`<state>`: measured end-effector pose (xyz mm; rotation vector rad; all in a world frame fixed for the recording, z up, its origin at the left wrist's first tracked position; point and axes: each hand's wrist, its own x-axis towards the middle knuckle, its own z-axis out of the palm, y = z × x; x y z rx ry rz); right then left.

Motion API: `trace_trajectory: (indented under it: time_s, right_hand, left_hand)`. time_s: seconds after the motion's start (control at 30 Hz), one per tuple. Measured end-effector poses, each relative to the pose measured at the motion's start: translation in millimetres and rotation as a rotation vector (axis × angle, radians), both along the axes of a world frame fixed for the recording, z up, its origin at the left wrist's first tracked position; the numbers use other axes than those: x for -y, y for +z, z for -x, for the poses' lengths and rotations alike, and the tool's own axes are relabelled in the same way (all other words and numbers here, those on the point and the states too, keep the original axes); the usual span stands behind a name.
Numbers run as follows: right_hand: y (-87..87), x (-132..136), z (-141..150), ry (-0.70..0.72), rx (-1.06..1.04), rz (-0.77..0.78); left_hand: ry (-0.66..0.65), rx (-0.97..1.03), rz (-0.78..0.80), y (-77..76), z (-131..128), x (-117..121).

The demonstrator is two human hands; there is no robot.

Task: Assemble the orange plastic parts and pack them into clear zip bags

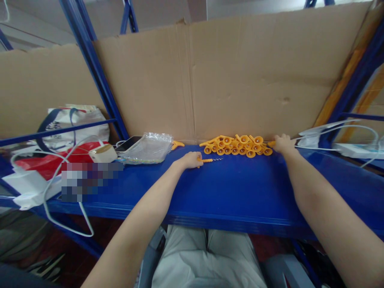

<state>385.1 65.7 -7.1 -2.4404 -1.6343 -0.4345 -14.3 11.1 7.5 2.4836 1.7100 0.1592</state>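
My left hand (191,160) is closed around the yellow handle of a corkscrew screw piece (207,160). Its ribbed yellow shaft and thin metal spiral point right, low over the blue shelf. At the right end of a stacked row of yellow bell-ended pieces (240,146), my right hand (283,143) has its fingers closed on a yellow piece (271,144), mostly hidden by the fingers. Another yellow handle with a metal spiral (178,145) lies at the back, left of my left hand.
The blue shelf (222,192) ends at a cardboard wall (240,80). A clear plastic bag (153,148) and a phone (129,144) lie left. Farther left are white cables, a red bag (45,162) and a tote bag (81,124). A white power strip (357,151) sits right.
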Motion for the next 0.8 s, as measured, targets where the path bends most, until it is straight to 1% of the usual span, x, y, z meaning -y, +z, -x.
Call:
trace_trajectory:
  time_s: [0.1, 0.17, 0.27, 0.4, 0.57, 0.73, 0.8]
  right_hand:
    - [-6.1, 1.9, -1.6, -0.007, 0.030, -0.063]
    - [-7.7, 2.4, -2.6, -0.002, 0.065, -0.079]
    - [-8.3, 3.3, -4.0, 0.017, 0.106, -0.055]
    - [-9.7, 6.1, -5.4, -0.005, 0.108, -0.042]
    - [-8.9, 11.2, -4.8, -0.042, -0.008, -0.012]
    - [-1.2, 14.7, -0.7, -0.044, -0.142, -0.192]
    - [1.7, 14.8, 0.1, -0.070, -0.207, -0.192]
  left_hand:
    - [0.006, -0.004, 0.004, 0.5, -0.3, 0.7]
    - [0.004, -0.002, 0.008, 0.7, -0.3, 0.7]
    - [0.002, -0.001, 0.010, 0.0, 0.1, -0.3]
    - [-0.013, -0.003, 0.000, -1.4, 1.1, -2.4]
    - [-0.017, 0.010, -0.002, -2.0, 1.7, -3.1]
    - [-0.018, 0.024, 0.001, -1.7, 1.7, -2.2]
    - [-0.009, 0.021, 0.004, -1.8, 1.6, -2.1]
